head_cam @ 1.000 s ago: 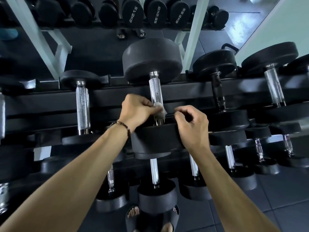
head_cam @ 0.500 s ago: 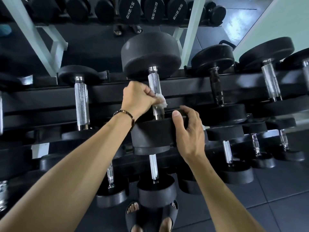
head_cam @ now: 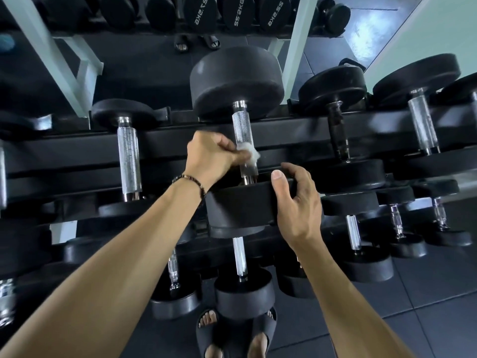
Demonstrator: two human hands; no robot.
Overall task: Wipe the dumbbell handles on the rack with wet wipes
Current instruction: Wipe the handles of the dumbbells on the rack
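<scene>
Dumbbell handle (head_cam: 242, 136) first: from my feed, the knurled chrome bar of the big central dumbbell sits on the upper tier of the black rack (head_cam: 296, 130), running between its far head (head_cam: 236, 82) and its near head (head_cam: 240, 202). My left hand (head_cam: 211, 157) is curled around a bunched white wet wipe (head_cam: 247, 152) and presses it against the lower part of that handle, just above the near head. My right hand (head_cam: 296, 200) grips the right rim of the near head, thumb on its top edge and fingers wrapped over the far side. A beaded bracelet (head_cam: 191, 182) circles my left wrist. To the left another dumbbell with a chrome handle (head_cam: 129, 161) rests on the same tier, and more lie to the right, one with a dark handle (head_cam: 338, 135). Smaller dumbbells fill the tier beneath. Below them I can see my feet in dark slides (head_cam: 232, 334) on the dark tiled floor (head_cam: 426, 293). A mirror (head_cam: 142, 47) behind the rack reflects weights with kilogram markings.
</scene>
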